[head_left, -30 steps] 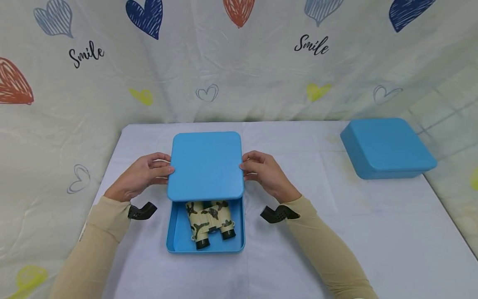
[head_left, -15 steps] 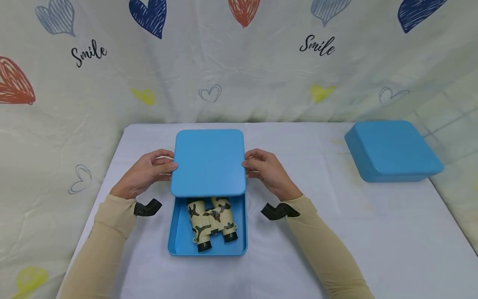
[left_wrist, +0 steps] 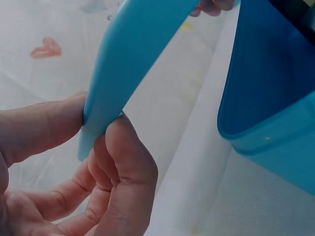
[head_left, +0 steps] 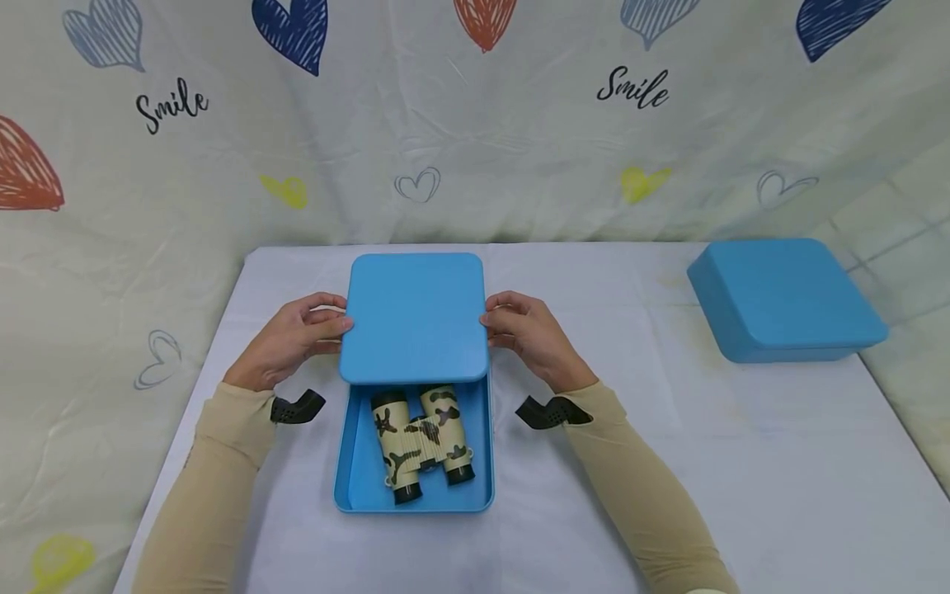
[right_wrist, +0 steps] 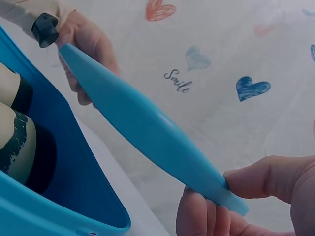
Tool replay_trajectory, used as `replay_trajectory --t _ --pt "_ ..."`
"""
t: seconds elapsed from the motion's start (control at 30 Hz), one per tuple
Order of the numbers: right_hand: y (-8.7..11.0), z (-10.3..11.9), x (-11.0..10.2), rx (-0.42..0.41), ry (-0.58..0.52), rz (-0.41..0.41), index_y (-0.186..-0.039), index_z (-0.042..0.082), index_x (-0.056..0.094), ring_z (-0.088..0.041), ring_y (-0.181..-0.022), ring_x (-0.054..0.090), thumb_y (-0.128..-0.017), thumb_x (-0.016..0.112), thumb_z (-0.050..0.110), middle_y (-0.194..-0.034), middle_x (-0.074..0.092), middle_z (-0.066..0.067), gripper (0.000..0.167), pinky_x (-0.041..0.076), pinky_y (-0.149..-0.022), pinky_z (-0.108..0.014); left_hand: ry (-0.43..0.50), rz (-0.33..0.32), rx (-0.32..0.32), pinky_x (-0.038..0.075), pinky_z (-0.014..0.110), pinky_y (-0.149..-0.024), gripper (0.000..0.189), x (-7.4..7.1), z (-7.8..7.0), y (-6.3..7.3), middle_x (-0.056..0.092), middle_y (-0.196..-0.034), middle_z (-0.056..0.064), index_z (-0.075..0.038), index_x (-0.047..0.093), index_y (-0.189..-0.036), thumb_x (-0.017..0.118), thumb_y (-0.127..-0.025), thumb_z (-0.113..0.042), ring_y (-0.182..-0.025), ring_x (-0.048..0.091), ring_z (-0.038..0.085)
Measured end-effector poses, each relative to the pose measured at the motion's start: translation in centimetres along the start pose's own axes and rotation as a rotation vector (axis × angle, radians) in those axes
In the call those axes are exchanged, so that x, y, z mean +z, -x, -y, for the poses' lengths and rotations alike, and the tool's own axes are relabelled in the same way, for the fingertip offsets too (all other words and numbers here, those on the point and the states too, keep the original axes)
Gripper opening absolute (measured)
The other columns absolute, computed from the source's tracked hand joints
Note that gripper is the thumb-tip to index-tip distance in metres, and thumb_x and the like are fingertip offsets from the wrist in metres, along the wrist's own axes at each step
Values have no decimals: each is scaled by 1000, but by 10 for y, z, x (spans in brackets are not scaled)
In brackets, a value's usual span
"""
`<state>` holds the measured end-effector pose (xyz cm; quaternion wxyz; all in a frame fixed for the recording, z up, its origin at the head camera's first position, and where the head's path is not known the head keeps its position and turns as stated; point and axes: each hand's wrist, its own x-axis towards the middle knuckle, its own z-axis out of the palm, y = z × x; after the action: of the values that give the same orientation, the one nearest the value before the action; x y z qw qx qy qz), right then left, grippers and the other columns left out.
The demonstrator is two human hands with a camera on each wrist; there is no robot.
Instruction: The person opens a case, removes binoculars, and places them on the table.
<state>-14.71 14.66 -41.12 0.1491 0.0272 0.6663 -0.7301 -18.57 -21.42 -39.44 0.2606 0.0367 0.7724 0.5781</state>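
Note:
A blue lid (head_left: pixel 416 318) is held up between both hands, covering the far part of an open blue box (head_left: pixel 487 445) in the head view. My left hand (head_left: pixel 293 338) pinches the lid's left edge, thumb on one face and fingers on the other, as the left wrist view shows. On the opposite edge my right hand (head_left: pixel 530 337) grips it the same way. Camouflage-patterned binoculars (head_left: pixel 423 441) with black ends lie inside the box, slightly tilted. In the right wrist view the lid (right_wrist: pixel 142 128) stands apart from the box's rim (right_wrist: pixel 98 162).
A second blue box (head_left: pixel 787 301), closed, stands at the table's back right corner. White cloth covers the table (head_left: pixel 631 478). Behind it hangs a pale curtain (head_left: pixel 519 124) printed with hearts and "Smile". Each wrist wears a black camera mount (head_left: pixel 552 412).
Both hands have moved the lid a little away from the person, toward the back of the table. More of the binoculars and the box's inside now shows.

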Motion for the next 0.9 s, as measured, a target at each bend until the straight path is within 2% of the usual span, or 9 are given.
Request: replay_trajectory --t 0.63,0.9 --pt "-17 -1 -2 18 17 -34 -121 2 61 -14 -76 66 -99 66 13 -87 69 0 25 60 -78 -28 12 -3 -1 60 24 -89 60 -6 5 -19 70 -109 -5 -5 44 -144 72 -99 -32 -98 72 12" --pt "-24 -1 1 26 11 -58 -120 1 61 -14 -75 66 -99 66 13 -88 69 0 25 60 -75 -25 13 -20 -20 59 24 -91 63 -7 5 -27 69 -114 -4 -5 43 -147 72 -98 -34 -100 71 11"
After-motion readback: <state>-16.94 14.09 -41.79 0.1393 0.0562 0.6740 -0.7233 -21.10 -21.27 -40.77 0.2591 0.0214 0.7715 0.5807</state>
